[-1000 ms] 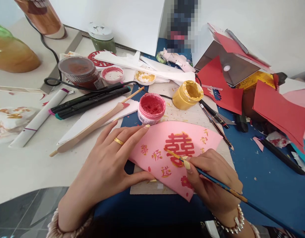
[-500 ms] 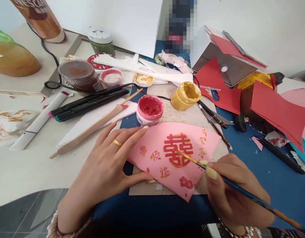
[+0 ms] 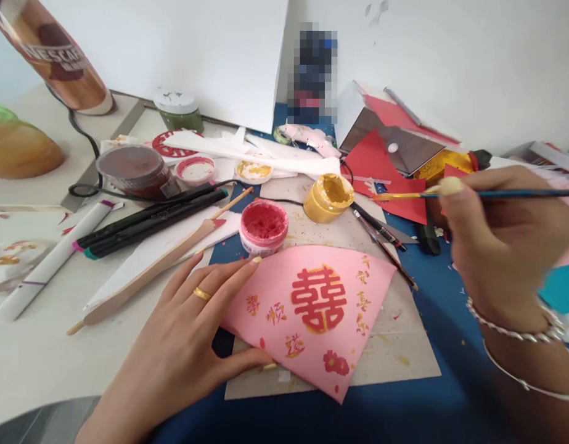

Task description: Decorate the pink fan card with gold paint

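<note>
My left hand [image 3: 196,327], fingers spread and a gold ring on one, rests on the left edge of a pink fan-shaped paper [image 3: 275,283]. The paper bears a red double-character design outlined in gold, smaller gold characters and red flowers. Raised on the right, my right hand [image 3: 501,246] pinches a blue-handled paintbrush [image 3: 510,193]; its yellow-tinted tip points left, above the red paper. Left of that tip stands an open jar of yellow paint [image 3: 319,206]. An open jar of red paint [image 3: 261,229] touches or nearly touches the paper's top edge.
Black markers [image 3: 159,219], a wooden stick [image 3: 159,268] and a white marker [image 3: 57,259] lie at left. Behind them is a large brown-red jar [image 3: 140,172]. Pens [image 3: 381,225], red paper [image 3: 404,197] and a box [image 3: 372,129] are at right. Cardboard [image 3: 404,345] lies beneath the pink paper.
My right hand has lifted the paintbrush off the double-character design and moved up and right, beyond the yellow paint jar. My left hand stays on the pink paper. The view has shifted slightly.
</note>
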A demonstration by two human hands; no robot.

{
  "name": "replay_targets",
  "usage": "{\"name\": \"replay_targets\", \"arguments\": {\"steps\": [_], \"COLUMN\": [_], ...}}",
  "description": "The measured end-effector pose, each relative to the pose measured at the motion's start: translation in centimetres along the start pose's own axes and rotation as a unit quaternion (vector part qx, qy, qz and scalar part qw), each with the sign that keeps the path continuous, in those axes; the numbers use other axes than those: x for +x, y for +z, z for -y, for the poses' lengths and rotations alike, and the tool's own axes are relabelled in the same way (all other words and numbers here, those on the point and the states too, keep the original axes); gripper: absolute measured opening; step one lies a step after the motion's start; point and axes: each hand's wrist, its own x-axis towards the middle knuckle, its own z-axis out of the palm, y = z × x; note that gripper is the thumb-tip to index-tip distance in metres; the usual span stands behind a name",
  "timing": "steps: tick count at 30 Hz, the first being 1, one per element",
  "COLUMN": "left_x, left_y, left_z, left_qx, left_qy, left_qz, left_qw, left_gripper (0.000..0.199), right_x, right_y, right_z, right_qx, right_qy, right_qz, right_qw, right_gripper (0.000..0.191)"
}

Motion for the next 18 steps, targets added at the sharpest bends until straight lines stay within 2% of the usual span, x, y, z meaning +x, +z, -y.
{"name": "replay_targets", "arguments": {"steps": [4,8,12,18], "left_x": [0.0,0.1,0.0,-0.2], "left_y": [0.1,0.1,0.2,0.4], "left_z": [0.4,0.6,0.7,0.8], "left_qx": [0.026,0.045,0.049,0.046], "left_qy": [0.020,0.044,0.047,0.035], "left_qz": [-0.012,-0.020,-0.022,-0.020], "left_qw": [0.999,0.998,0.997,0.998], "left_gripper": [0.093,0.096,0.098,0.097], "right_x": [3.2,4.4,4.6,4.5], "right_y": [3.2,5.3,6.2,6.8], "right_z": [-0.4,-0.1,0.0,-0.4], "right_qx": [0.018,0.003,-0.023,-0.046], "right_qy": [-0.011,-0.009,0.012,0.007], "right_qz": [-0.002,0.086,0.166,0.193], "right_qw": [1.000,0.996,0.986,0.980], "right_gripper": [0.020,0.016,0.015,0.018]}}
